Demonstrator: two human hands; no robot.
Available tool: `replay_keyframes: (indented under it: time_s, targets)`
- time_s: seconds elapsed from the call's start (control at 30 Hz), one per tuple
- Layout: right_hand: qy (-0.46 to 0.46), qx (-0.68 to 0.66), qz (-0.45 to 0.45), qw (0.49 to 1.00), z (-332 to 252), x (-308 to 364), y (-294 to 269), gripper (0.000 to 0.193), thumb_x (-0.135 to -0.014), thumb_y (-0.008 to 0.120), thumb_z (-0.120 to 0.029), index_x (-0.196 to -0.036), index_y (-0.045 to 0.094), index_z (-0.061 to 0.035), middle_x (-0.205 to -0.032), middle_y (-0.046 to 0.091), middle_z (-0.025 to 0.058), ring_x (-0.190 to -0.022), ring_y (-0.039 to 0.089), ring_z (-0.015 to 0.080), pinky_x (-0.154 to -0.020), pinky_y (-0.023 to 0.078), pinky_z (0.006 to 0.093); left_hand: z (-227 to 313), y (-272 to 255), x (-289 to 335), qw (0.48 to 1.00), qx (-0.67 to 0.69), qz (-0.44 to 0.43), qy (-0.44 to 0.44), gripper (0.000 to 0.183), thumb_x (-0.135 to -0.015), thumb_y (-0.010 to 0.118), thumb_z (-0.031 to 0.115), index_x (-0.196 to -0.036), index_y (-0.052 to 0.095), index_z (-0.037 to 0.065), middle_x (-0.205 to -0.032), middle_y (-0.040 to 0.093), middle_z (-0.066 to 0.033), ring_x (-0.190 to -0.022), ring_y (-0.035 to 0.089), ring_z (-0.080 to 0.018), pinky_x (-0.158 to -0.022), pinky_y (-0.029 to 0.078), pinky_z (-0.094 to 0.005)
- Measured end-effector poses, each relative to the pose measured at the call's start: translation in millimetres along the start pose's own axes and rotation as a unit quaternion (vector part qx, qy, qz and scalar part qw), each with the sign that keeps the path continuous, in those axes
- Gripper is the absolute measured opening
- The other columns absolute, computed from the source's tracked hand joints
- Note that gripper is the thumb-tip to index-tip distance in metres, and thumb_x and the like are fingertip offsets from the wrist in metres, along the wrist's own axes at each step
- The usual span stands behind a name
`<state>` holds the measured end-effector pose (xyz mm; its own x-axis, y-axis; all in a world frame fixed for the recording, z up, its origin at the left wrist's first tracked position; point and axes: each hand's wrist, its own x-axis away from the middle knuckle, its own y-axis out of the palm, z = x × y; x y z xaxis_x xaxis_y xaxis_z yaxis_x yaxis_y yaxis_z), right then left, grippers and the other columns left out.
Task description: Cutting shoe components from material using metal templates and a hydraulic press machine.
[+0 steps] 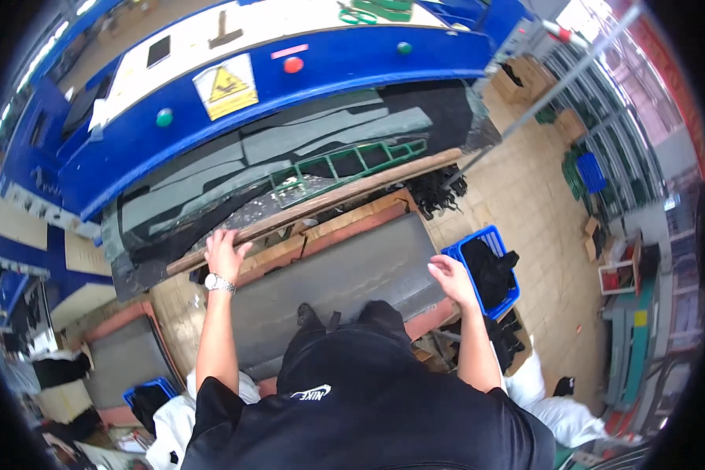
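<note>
Fingers of the left hand (225,252) lie spread on the wooden board (321,205) (steadying its edge) — right hand (451,280) rests open, empty, on the grey counter (345,278) beside the blue crate (487,268).

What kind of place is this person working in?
Most likely a factory floor, perhaps a cutting station. A big blue press machine with coloured buttons and a warning sign looms over a bed of dark sheet material and a green cutting frame. A blue crate of black pieces sits nearby.
</note>
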<state>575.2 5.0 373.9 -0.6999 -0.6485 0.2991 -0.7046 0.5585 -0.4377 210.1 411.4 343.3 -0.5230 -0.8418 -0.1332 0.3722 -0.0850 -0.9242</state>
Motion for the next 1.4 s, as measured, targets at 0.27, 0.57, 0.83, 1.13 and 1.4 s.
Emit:
replay_keyframes:
  time_s: [0.27, 0.57, 0.83, 1.13, 1.4]
  targets:
    - [-0.269, 0.281, -0.005, 0.921, -98, -157, 38, 0.035, -0.087, 0.074, -0.024, -0.109, 0.067, 0.0023, -0.103, 0.069, 0.0200, -0.099, 0.066, 0.0352, -0.089, 0.053, 0.0420, 2, 4, 0, 0.997, 0.027, -0.004, -0.077, 0.060, -0.072, 0.086, 0.026, -0.126, 0.062, 0.011, -0.118, 0.055, -0.0084, -0.121, 0.050, -0.0306, -0.093, 0.048, -0.0484]
    - [-0.472, 0.402, -0.209, 0.756, -136, -273, 75, 0.026, -0.084, 0.073, -0.029, -0.101, 0.068, -0.0100, -0.099, 0.063, 0.0110, -0.101, 0.061, 0.0331, -0.084, 0.050, 0.0458, 14, 16, 3, 0.993, -0.016, -0.026, -0.115, 0.072, -0.063, 0.091, 0.043, -0.115, 0.060, 0.005, -0.118, 0.056, -0.0190, -0.117, 0.051, -0.0386, -0.101, 0.045, -0.0474]
    - [-0.541, 0.280, -0.263, 0.748, -83, -295, 89, 0.029, -0.079, 0.062, -0.010, -0.108, 0.066, -0.0141, -0.094, 0.056, 0.0072, -0.094, 0.058, 0.0273, -0.076, 0.046, 0.0406, 14, -9, -17, 0.960, -0.061, -0.219, -0.164, 0.069, -0.077, 0.077, 0.061, -0.110, 0.066, 0.001, -0.110, 0.063, -0.0228, -0.102, 0.060, -0.0427, -0.091, 0.050, -0.0506]
    - [-0.456, 0.174, -0.428, 0.761, -178, -273, 71, 0.015, -0.090, 0.059, -0.012, -0.104, 0.063, -0.0063, -0.097, 0.060, 0.0125, -0.098, 0.061, 0.0343, -0.082, 0.051, 0.0457, 212, -36, -164, 0.941, 0.048, -0.313, 0.118, 0.085, -0.081, 0.073, 0.063, -0.143, 0.051, 0.009, -0.144, 0.054, -0.0177, -0.139, 0.045, -0.0370, -0.112, 0.031, -0.0605]
    - [-0.477, 0.117, -0.531, 0.691, -214, -277, 103, 0.024, -0.091, 0.067, -0.020, -0.112, 0.066, -0.0087, -0.097, 0.061, 0.0119, -0.096, 0.062, 0.0318, -0.081, 0.052, 0.0420, 196, -8, -131, 0.849, 0.212, -0.484, -0.003, 0.107, -0.070, 0.084, 0.061, -0.144, 0.044, -0.004, -0.126, 0.062, -0.0253, -0.115, 0.062, -0.0368, -0.099, 0.048, -0.0406]
